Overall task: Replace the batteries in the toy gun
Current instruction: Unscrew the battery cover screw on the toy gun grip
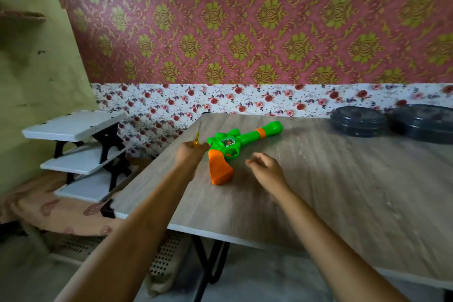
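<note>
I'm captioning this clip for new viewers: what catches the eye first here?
The bright green toy gun with its orange handle lies near the table's left edge. The left hand holds a yellow-handled screwdriver beside it, the right hand hovers open; two dark lidded containers sit far right.

Pink-and-gold damask wallpaper (245, 19), floral strip (245, 100) below, green side wall (36, 68), wood-grain table (331, 191), white tiered shelf (73, 125) at left.
</note>
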### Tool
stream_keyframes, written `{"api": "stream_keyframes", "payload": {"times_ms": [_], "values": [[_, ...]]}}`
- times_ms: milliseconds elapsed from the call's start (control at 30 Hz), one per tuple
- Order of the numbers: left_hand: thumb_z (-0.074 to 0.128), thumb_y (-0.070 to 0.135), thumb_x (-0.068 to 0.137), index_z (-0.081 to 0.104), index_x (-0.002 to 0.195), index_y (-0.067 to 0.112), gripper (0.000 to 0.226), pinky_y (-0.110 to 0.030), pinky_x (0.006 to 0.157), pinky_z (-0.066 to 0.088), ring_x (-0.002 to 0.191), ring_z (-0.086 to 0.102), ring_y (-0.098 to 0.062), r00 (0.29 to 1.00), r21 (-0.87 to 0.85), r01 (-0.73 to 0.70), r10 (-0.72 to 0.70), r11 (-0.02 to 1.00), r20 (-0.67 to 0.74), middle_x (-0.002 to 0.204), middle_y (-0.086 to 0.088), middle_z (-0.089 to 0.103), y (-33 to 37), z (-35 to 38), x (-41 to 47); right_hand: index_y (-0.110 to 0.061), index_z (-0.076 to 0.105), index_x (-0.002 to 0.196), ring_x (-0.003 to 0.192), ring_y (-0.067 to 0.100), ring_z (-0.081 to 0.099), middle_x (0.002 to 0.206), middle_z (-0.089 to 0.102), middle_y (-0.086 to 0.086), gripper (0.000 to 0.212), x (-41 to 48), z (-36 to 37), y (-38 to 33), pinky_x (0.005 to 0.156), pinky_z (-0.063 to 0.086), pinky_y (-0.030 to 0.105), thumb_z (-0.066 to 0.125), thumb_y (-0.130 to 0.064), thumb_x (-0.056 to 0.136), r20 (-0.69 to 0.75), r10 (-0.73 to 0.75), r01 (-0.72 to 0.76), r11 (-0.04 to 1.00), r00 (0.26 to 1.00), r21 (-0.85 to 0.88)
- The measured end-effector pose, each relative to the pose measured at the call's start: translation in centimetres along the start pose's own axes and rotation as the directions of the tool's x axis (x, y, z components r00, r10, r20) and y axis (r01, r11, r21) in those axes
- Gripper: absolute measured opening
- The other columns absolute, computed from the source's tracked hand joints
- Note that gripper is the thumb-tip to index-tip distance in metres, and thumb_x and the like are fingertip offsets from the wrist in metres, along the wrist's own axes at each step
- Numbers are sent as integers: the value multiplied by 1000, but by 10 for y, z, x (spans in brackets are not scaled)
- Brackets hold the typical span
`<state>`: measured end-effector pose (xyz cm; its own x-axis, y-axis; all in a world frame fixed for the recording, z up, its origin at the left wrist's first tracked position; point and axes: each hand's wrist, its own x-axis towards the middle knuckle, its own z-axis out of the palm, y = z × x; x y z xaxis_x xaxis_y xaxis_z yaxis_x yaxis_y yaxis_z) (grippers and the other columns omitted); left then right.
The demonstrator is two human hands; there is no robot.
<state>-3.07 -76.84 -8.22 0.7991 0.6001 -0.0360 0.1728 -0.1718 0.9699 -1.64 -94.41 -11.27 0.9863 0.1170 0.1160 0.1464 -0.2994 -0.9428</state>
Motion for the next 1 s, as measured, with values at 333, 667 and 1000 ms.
{"api": "stream_keyframes", "payload": {"times_ms": [333,667,1000], "values": [[72,39,81,48,68,10,39,-23,47,28,46,36,-15,976,135,117,-139,984,169,58,-6,44,-15,31,69,-3,64,105,97,24,57,103,62,13,26,83,44,13,84,44,33,60,-20,86,58,190,-199,944,980,262],[78,26,75,59,102,3,40,-42,68,59,80,67,-29,991,-308,6,36,951,131,95,-18,68,-17,64,15,-16,66,73,86,21,60,80,67,3,7,59,2,19,78,45,34,65,-14,80,72,237,-240,828,969,507],[68,15,85,58,98,20,16,-17,52,48,58,56,0,882,-511,-209,386,834,269,74,3,58,11,132,-94,-21,59,105,77,13,66,88,69,2,19,-15,-110,27,57,52,23,52,-29,91,114,50,-112,763,992,636]]}}
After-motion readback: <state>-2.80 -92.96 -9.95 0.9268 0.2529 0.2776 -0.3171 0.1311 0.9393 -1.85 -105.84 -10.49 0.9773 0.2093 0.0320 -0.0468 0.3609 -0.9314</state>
